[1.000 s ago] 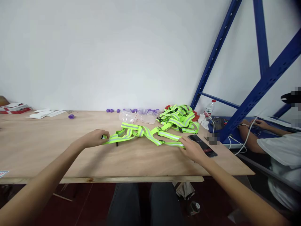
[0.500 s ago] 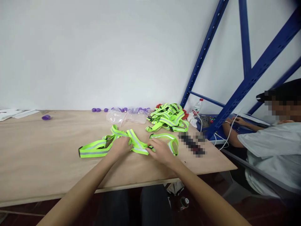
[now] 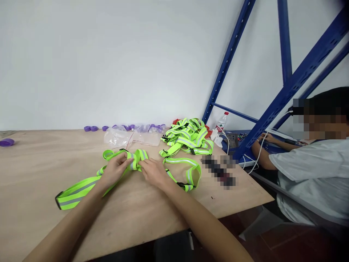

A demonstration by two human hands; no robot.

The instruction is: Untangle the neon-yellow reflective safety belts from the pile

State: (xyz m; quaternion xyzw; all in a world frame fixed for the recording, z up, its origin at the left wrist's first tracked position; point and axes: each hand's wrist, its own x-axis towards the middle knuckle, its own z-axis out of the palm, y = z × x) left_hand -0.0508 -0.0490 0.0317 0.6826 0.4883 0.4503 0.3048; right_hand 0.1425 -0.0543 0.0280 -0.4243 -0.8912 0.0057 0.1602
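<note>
Neon strap [image 3: 79, 191] was laid across the bench [image 3: 122, 218], its bunched middle pinched in the left hand's [image 3: 116, 169] grip; the right hand's [image 3: 152, 171] fingertips were set against the same bunch, but whether its grip was closed couldn't be told. The loop at 3 o'clock was parked just beside the pile [image 3: 188, 138] at 2, so a snag could've been caused by a hard tug toward 9, or twists by sloppy bunching

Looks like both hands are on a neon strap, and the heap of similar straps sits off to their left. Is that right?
Not quite: in the head view, the heap sits off to the right of the left hand and right hand, which are indeed on a neon strap.
</note>
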